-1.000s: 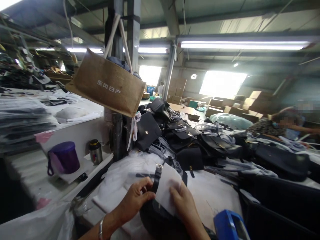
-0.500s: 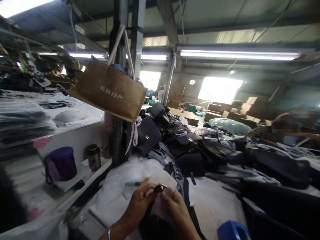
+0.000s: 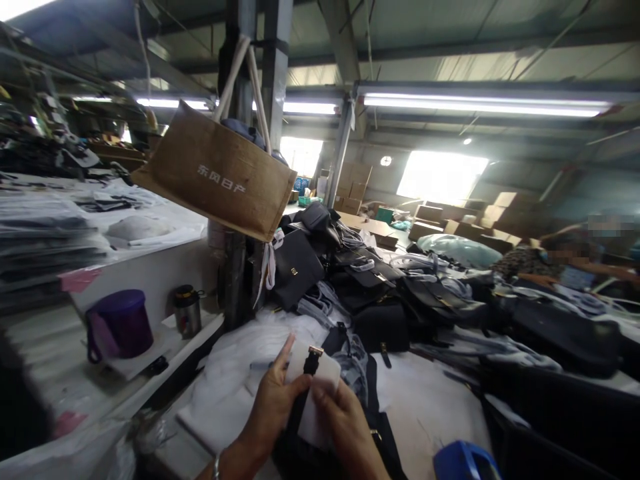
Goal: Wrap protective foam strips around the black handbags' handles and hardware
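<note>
A black strap with a gold buckle (image 3: pixel 313 361) lies over a small white packing sheet (image 3: pixel 327 370) in front of me. My left hand (image 3: pixel 265 410) pinches both from the left, its thumb pressing on the strap and its index finger pointing up behind. On the other side, my right hand (image 3: pixel 345 417) is closed on the sheet's right edge. Dark material hangs below my hands; where the strap joins it is hidden. White packing sheets (image 3: pixel 225 383) are heaped just left of my hands.
Several black handbags (image 3: pixel 383 327) are piled ahead. A brown tote bag (image 3: pixel 215 177) hangs from a post. At left stand a purple container (image 3: pixel 123 323) and a steel flask (image 3: pixel 187 313). A blue plastic object (image 3: pixel 465 460) lies at lower right. Another person (image 3: pixel 555 260) is across at right.
The buckle end has turned upright and now lies flat over the white sheet. My left thumb has come down onto the strap, and my right hand has lowered a little along the sheet.
</note>
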The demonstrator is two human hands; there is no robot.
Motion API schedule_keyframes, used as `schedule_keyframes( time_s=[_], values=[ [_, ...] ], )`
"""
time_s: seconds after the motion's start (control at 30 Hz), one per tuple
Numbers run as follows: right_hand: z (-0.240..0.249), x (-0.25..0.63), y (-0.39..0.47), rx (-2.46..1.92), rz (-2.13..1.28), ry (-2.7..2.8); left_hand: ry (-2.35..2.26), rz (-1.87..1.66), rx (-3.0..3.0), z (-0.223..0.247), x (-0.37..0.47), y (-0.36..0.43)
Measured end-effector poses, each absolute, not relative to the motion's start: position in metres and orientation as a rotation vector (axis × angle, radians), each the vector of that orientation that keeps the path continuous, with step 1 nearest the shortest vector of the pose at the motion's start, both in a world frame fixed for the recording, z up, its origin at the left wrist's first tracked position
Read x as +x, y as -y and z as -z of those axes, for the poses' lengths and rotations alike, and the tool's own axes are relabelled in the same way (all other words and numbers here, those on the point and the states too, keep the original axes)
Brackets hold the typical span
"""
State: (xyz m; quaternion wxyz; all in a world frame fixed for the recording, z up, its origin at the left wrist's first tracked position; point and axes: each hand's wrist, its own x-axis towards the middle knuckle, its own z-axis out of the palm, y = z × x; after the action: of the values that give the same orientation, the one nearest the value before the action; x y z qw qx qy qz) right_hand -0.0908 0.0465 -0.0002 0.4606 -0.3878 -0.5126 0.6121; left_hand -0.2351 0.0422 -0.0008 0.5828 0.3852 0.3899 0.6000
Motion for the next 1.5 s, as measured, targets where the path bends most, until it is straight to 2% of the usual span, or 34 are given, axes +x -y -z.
schedule_keyframes(
  time_s=[0.2, 0.53, 0.83, 1.07, 1.5],
  values=[
    [-0.002, -0.101, -0.047, -0.949, -1.454, 1.216, -0.717, -1.151, 0.701, -0.024, -0.243, -0.034],
    [-0.007, -0.105, -0.053, -1.006, -1.358, 1.207, -0.763, -1.153, 0.738, -0.031, -0.234, -0.032],
    [-0.035, -0.082, -0.051, -1.316, -0.835, 1.657, -0.874, -1.235, 0.868, -0.028, -0.229, -0.029],
    [-0.074, -0.075, -0.073, -1.104, -0.981, 1.730, -1.027, -1.162, 1.198, -0.025, -0.231, -0.037],
    [-0.066, -0.078, -0.070, -1.137, -0.830, 1.769, -0.942, -1.117, 1.138, -0.029, -0.242, -0.033]
  ],
)
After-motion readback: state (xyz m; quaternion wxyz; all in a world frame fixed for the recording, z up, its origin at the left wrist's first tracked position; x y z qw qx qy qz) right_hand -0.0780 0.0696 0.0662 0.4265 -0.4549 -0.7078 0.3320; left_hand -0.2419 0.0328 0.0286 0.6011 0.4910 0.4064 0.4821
